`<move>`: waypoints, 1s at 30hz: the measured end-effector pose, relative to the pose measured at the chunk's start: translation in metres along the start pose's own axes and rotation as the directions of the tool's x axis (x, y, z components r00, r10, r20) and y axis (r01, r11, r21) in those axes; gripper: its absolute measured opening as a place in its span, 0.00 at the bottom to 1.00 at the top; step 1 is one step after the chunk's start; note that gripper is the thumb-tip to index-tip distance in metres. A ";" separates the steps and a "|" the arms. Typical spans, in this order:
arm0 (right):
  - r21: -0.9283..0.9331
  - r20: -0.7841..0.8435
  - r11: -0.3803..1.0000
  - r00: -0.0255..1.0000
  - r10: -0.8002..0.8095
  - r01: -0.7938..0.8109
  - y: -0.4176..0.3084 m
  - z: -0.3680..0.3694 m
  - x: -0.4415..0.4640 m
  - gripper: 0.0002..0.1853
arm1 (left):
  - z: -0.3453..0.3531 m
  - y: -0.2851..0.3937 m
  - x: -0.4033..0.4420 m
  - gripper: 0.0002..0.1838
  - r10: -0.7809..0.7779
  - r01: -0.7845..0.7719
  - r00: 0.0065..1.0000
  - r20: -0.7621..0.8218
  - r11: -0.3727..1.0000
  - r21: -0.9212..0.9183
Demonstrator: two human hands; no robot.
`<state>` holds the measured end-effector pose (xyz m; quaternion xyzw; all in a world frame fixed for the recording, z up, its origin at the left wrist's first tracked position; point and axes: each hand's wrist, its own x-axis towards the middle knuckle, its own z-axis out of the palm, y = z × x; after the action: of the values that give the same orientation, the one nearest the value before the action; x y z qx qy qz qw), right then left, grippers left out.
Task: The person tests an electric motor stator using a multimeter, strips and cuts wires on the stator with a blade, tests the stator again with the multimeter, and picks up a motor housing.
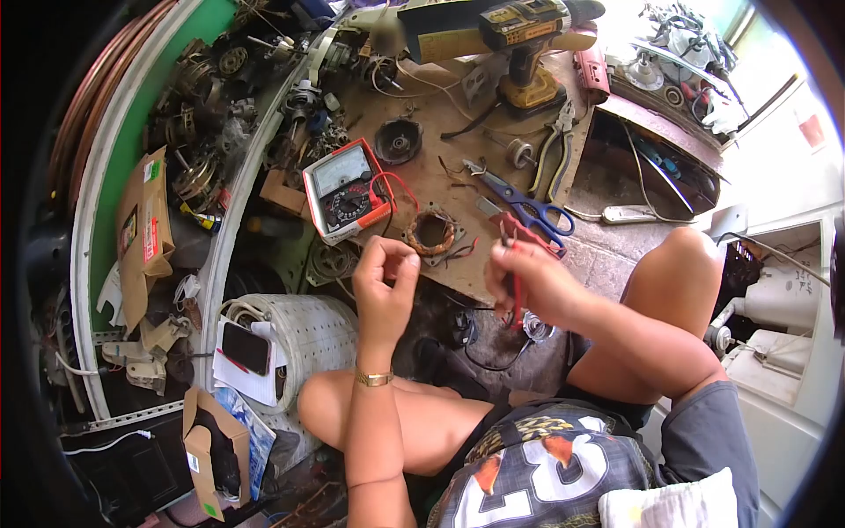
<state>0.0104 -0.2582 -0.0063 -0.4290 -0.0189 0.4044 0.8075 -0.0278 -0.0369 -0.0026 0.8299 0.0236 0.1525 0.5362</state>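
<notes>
The wound motor coil is sitting on the desk just beyond the left hand, whose thumb and forefinger are meeting in a pinch; whether they're holding anything, I can't tell. The right hand is gripping a slim red probe, fingers curling tightly around it. Past the left hand, slightly leftward, the multimeter is lying face-up. That coil is looking dense and stiff, its windings and loose leads probably delicate, so its outer rim is offering the safest hold.
</notes>
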 end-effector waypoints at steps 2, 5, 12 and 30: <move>-0.230 0.125 0.951 0.976 -0.179 0.204 0.015 0.007 -0.003 0.16 | 0.006 0.014 -0.009 0.06 -0.017 0.039 0.976 0.218 0.995 -0.096; -0.646 0.255 0.601 0.875 -0.411 0.470 0.019 0.007 -0.007 0.16 | 0.014 0.024 -0.026 0.17 -0.029 0.090 0.869 0.494 0.991 -0.101; -0.616 0.120 0.573 0.783 -0.610 0.540 0.033 0.010 0.002 0.13 | 0.040 0.028 -0.054 0.24 -0.079 0.466 0.784 0.615 0.730 -0.500; -0.333 0.299 0.891 0.931 -0.211 0.309 0.028 0.011 -0.018 0.14 | 0.037 0.024 -0.099 0.17 -0.226 0.350 0.935 0.275 0.718 -0.602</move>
<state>-0.0236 -0.2544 -0.0137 -0.5131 -0.2569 0.3321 0.7486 -0.1146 -0.1004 -0.0175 0.5925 0.0505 -0.0106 0.8040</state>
